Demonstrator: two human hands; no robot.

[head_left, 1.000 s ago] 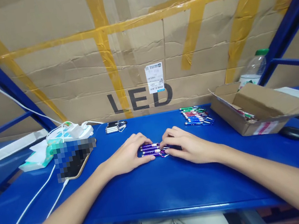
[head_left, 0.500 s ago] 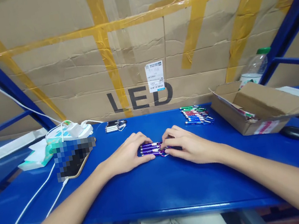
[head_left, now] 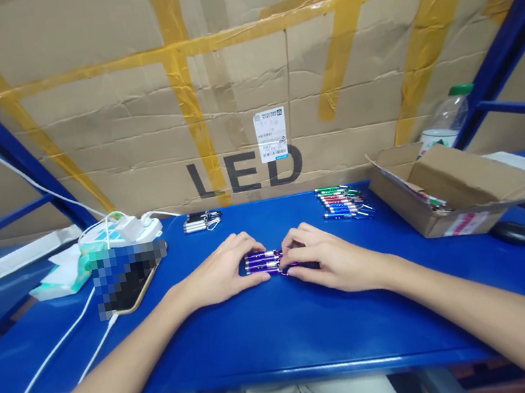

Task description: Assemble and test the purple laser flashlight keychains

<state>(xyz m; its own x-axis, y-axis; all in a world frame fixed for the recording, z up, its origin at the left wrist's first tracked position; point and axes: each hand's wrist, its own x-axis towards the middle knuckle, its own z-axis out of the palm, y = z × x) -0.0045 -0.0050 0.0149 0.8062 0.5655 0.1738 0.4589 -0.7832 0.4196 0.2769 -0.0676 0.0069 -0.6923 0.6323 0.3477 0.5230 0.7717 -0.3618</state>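
A small bunch of purple keychain torches (head_left: pixel 262 262) lies side by side on the blue table (head_left: pixel 286 328), near its middle. My left hand (head_left: pixel 220 274) cups their left ends, thumb and fingers curled round them. My right hand (head_left: pixel 330 257) closes on their right ends, where the key rings are. Both hands rest on the table top and press the bunch together from either side.
Black keychain torches (head_left: pixel 200 221) lie at the back left, mixed coloured ones (head_left: pixel 343 201) at the back right. An open cardboard box (head_left: pixel 450 194), a bottle (head_left: pixel 442 121) and a black mouse (head_left: pixel 515 232) are to the right. A phone (head_left: pixel 128 281), a power strip (head_left: pixel 119 234) and tissues (head_left: pixel 66 275) sit left.
Both hands have stayed on the purple bunch; the fingers have shifted slightly and drawn a little closer together.
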